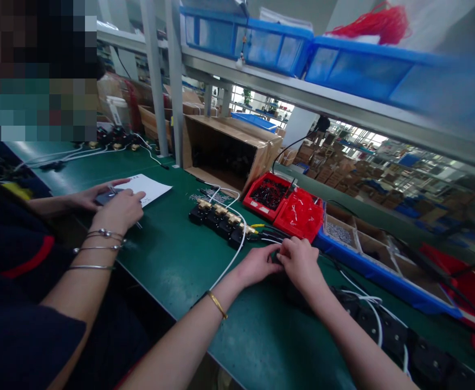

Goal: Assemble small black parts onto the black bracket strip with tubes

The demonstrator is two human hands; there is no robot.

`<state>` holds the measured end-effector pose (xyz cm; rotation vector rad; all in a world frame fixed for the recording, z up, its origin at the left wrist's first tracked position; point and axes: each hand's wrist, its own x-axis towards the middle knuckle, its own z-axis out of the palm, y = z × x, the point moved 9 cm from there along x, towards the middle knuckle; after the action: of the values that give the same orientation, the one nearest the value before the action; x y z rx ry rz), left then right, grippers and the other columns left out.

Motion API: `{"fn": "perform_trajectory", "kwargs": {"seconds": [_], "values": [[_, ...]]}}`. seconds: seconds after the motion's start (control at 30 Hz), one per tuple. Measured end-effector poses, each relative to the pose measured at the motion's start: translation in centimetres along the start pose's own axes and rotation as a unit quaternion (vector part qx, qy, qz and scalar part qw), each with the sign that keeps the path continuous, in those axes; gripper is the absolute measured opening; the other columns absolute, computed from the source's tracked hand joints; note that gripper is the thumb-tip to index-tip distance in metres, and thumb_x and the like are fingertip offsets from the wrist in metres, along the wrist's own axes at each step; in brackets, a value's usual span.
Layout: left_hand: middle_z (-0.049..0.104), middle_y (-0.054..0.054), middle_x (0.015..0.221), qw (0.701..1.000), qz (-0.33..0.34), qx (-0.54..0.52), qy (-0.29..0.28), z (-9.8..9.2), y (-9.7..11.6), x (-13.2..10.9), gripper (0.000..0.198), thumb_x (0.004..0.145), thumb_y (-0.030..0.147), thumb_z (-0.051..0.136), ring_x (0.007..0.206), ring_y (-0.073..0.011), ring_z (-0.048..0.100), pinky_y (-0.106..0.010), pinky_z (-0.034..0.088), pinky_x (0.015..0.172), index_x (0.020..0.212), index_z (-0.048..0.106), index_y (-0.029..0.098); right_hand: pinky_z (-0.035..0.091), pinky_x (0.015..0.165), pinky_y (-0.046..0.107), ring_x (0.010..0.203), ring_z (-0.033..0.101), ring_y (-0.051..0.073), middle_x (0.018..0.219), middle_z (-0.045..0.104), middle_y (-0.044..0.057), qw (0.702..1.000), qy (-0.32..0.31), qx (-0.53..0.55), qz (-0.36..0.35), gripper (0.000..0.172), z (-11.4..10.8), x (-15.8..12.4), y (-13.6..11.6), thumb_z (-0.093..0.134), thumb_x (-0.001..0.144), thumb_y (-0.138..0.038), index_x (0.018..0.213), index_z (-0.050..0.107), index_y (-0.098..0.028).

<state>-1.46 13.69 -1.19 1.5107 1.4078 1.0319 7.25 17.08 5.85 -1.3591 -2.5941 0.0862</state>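
Note:
My left hand (257, 264) and my right hand (300, 261) meet over the green table (172, 260), fingers pinched together on a small black part (276, 257) that is mostly hidden between them. Just beyond my hands lies a row of black parts with brass fittings (220, 218), linked by a white cable (231, 260). A gold bracelet sits on my left wrist. More black parts with white cable (387, 325) lie under my right forearm.
Two red bins (288, 206) of small pieces and a blue divided tray (359, 244) stand behind my hands. An open cardboard box (227, 151) sits further back. At left a co-worker's hands (111, 203) rest by a white paper (148, 188). Blue bins line the shelf above.

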Motion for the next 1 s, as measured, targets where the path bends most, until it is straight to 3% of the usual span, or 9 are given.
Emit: {"fn": "perform_trajectory", "kwargs": {"seconds": [0.17, 0.4, 0.53, 0.67, 0.83, 1.0], "values": [[0.060, 0.003, 0.074, 1.000, 0.001, 0.010, 0.009, 0.1, -0.4, 0.3, 0.043, 0.075, 0.031, 0.075, 0.071, -0.0180, 0.054, -0.028, 0.037, 0.067, 0.117, 0.070, 0.019, 0.028, 0.075, 0.033, 0.091, 0.054, 0.022, 0.088, 0.064, 0.001, 0.984, -0.089, -0.023, -0.155, 0.011, -0.4, 1.6, -1.9, 0.072, 0.081, -0.012, 0.076, 0.065, -0.018], [0.072, -0.003, 0.096, 0.999, -0.001, 0.023, 0.024, 0.3, -0.8, 0.8, 0.042, 0.074, 0.032, 0.078, 0.088, -0.0246, 0.063, -0.035, 0.046, 0.082, 0.112, 0.071, 0.017, 0.030, 0.076, 0.032, 0.089, 0.056, 0.018, 0.086, 0.063, 0.000, 0.910, -0.192, -0.032, -0.366, 0.014, -0.5, 2.0, -4.3, 0.074, 0.080, -0.007, 0.075, 0.069, -0.020], [0.074, -0.004, 0.099, 0.999, -0.009, 0.026, 0.028, 0.4, -0.8, 0.9, 0.035, 0.073, 0.029, 0.078, 0.092, -0.0256, 0.065, -0.036, 0.048, 0.085, 0.106, 0.073, 0.016, 0.035, 0.077, 0.029, 0.087, 0.056, 0.016, 0.086, 0.063, -0.001, 0.876, -0.220, -0.023, -0.429, 0.017, -0.4, 1.9, -5.1, 0.073, 0.081, -0.005, 0.082, 0.072, -0.022], [0.073, -0.004, 0.099, 0.999, -0.015, 0.023, 0.031, 0.3, -0.9, 0.8, 0.040, 0.073, 0.031, 0.078, 0.091, -0.0257, 0.065, -0.035, 0.048, 0.084, 0.110, 0.072, 0.016, 0.043, 0.078, 0.030, 0.082, 0.057, 0.015, 0.086, 0.062, -0.002, 0.898, -0.206, -0.025, -0.388, 0.009, -0.1, 2.1, -4.3, 0.074, 0.084, -0.013, 0.079, 0.067, -0.018], [0.070, -0.001, 0.087, 1.000, -0.010, 0.002, 0.026, 0.4, -0.7, 0.7, 0.042, 0.072, 0.028, 0.077, 0.086, -0.0232, 0.061, -0.033, 0.045, 0.081, 0.111, 0.071, 0.017, 0.049, 0.086, 0.039, 0.093, 0.060, 0.020, 0.094, 0.063, 0.001, 0.965, -0.111, -0.023, -0.235, 0.013, 0.3, 1.0, -1.8, 0.066, 0.094, -0.027, 0.087, 0.063, -0.016], [0.065, 0.003, 0.079, 0.999, -0.006, -0.045, 0.025, 0.3, 0.1, 0.5, 0.044, 0.068, 0.027, 0.079, 0.080, -0.0194, 0.057, -0.029, 0.041, 0.076, 0.111, 0.073, 0.020, 0.047, 0.090, 0.042, 0.097, 0.060, 0.021, 0.098, 0.063, 0.002, 0.989, -0.048, 0.026, -0.140, 0.014, 0.2, -0.2, -0.6, 0.065, 0.095, -0.030, 0.090, 0.064, -0.017]]}}
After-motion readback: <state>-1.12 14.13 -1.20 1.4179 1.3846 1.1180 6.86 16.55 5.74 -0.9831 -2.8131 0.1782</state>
